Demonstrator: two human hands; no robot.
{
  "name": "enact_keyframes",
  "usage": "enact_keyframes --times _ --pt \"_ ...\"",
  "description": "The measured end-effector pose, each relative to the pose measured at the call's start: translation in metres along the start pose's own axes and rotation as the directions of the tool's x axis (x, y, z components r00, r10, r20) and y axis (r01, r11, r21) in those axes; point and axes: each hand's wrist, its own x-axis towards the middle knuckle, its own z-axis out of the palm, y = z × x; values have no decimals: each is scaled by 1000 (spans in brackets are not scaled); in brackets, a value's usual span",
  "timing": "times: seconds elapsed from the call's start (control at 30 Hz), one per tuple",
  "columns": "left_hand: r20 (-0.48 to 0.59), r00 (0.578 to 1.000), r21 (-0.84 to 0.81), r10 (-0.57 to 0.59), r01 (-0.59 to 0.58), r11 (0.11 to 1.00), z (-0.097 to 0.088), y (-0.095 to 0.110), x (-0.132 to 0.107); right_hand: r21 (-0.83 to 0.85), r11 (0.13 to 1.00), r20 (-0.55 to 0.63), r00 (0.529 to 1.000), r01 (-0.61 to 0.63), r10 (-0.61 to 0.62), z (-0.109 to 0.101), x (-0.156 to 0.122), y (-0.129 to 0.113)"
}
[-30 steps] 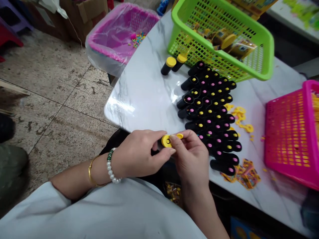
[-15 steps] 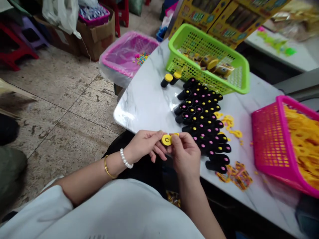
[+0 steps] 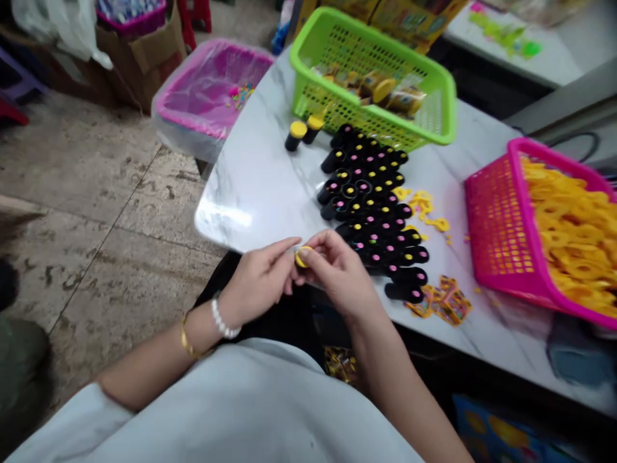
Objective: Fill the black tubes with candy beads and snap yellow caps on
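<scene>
Between my two hands, near the table's front edge, is a small round yellow cap (image 3: 303, 257). My right hand (image 3: 343, 273) pinches it, the thumb across its face. My left hand (image 3: 260, 280), below a pearl bracelet, has its fingers curled at the cap's left edge; their tips are partly hidden. Just beyond lie rows of black tubes (image 3: 380, 209) with pink or yellow dots at their ends. Two black tubes with yellow caps (image 3: 295, 136) stand upright behind them on the white table (image 3: 255, 173).
A green basket (image 3: 371, 119) of wrapped pieces stands at the back. To the right is a pink basket (image 3: 496, 225) full of yellow rings. Small printed packets (image 3: 446, 301) and loose yellow rings (image 3: 423, 202) lie beside the tubes. A plastic-lined pink tub (image 3: 193, 96) sits beyond the table's left edge.
Two yellow parts showed side by side in the fingers; now one yellow cap shows, turned more edge-on. My right thumb has moved over it. The view has shifted, moving the table things up and left.
</scene>
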Motion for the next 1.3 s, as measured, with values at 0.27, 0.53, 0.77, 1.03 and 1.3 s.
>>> enact_keyframes --times 0.27,0.53,0.77,1.03,1.3 --pt "44 727 633 685 -551 543 3 -14 9 6 981 -129 973 193 -191 13 -10 -4" --pt "5 756 687 655 -478 547 -19 -3 22 -563 734 -249 769 380 -589 -75 -56 -19" --pt "-25 747 725 664 -444 527 -54 28 101 -766 636 -489 729 -96 -480 -215 -3 -59" --pt "106 869 598 484 -444 668 -67 27 137 -588 793 -358 828 158 -431 -179 -1 -69" --pt "259 904 416 341 -423 805 -83 27 132 -576 669 341 882 469 -325 -85 85 -128"
